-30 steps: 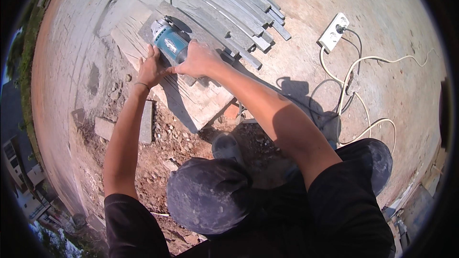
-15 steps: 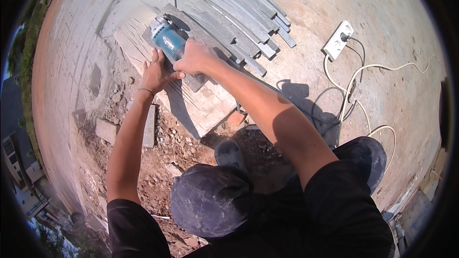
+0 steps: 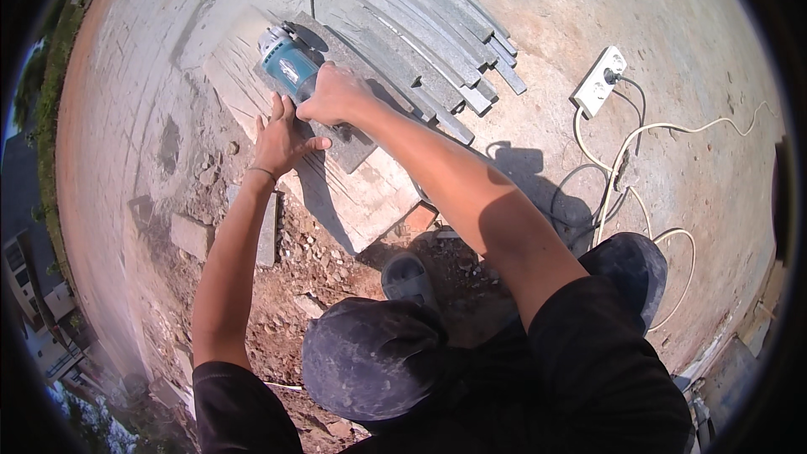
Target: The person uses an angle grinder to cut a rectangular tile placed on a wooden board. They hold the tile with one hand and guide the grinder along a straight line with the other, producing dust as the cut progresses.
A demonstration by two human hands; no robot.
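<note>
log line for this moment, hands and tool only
right hand: grips blue angle grinder | left hand: flat on grey stone slab | grinder: on slab

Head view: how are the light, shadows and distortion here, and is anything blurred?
Head view: hard sunlight, with a dark shadow of the right hand and forearm across the stone slab; fisheye bends the stacked grey strips and darkens the corners; the angle grinder and left hand look sharp, only the rim softens.
</note>
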